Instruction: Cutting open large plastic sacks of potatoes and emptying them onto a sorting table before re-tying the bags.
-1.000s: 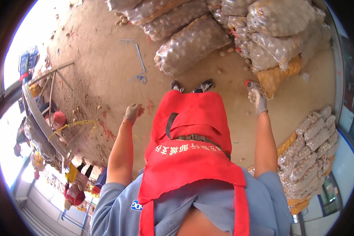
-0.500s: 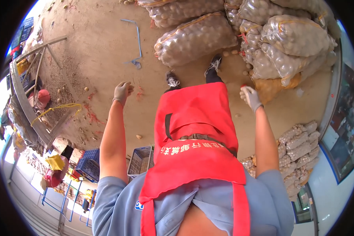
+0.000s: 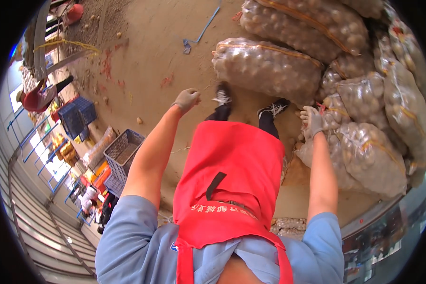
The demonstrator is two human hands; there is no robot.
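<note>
My left hand, in a pale glove, hangs over the floor with its fingers curled in; nothing shows in it. My right hand, also gloved, has its fingers stretched out over the edge of the sack pile. Beside it is a clear mesh sack of round, pale potato-like produce, with a red tie near my fingers. Whether my fingertips touch the sack I cannot tell. A long, full sack with an orange stripe lies on its side ahead of my feet.
More full sacks are piled at the right. A blue cord and red scraps lie on the dirt floor. At the left stand plastic crates, a metal frame and a stooping person.
My view and body have turned to the right. My right hand has come to the edge of the sack pile and its fingers have opened; my left hand stays curled.
</note>
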